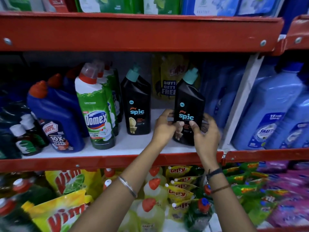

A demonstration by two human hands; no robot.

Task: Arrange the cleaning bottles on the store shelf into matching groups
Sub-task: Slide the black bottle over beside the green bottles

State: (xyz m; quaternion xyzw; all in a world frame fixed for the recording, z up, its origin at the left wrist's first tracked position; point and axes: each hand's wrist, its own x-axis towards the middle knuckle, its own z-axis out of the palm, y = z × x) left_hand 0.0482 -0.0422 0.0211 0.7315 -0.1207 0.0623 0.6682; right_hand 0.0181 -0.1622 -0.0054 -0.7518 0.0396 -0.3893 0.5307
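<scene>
On the middle shelf (107, 160), both my hands hold a black Spic bottle (189, 99) with a teal cap, upright, at the shelf's right end. My left hand (164, 126) grips its lower left side and my right hand (204, 131) its lower right. A second black Spic bottle (136, 104) stands alone a little to the left. Further left stand green Domex bottles (96, 108) in a row front to back, then blue Harpic bottles (56, 114) with red caps.
A yellow pouch (168, 76) leans at the back between the two Spic bottles. Small dark bottles (25, 138) stand at far left. Large blue bottles (274, 111) fill the neighbouring bay past a white upright (240, 101). Below lie Vim packs (66, 210) and yellow bottles.
</scene>
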